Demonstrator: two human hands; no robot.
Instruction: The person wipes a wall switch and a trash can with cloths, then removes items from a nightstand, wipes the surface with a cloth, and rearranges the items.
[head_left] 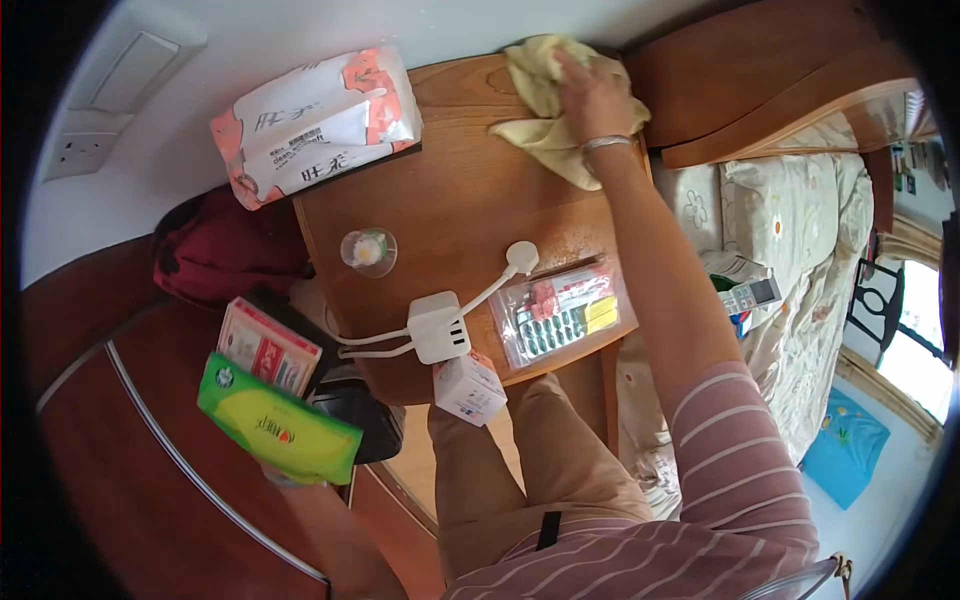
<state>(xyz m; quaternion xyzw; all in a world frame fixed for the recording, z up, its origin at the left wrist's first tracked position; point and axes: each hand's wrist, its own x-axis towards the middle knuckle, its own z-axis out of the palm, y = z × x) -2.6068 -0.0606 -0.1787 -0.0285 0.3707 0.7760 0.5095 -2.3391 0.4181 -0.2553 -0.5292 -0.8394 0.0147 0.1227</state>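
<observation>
At the far right corner of the wooden tabletop (450, 210), my right hand (597, 100) presses on a crumpled yellow cloth (540, 140), its fingers bent over the fabric. My left hand (295, 478), mostly hidden, is under a green tissue pack (280, 420) at the lower left, holding it off the table. A red-and-white box (270, 345) leans against the pack's upper side; what supports it is hidden. Nearest my right forearm on the tabletop lies a clear plastic bag (560, 310) with a blister pack of capsules inside.
A large tissue pack (320, 125) stands by the wall. A small clear ornament (368, 251), a white power strip (438, 327) with a plug (521, 257), and a small white box (470, 388) are at the table's left and front. A bed (790, 210) adjoins on the right.
</observation>
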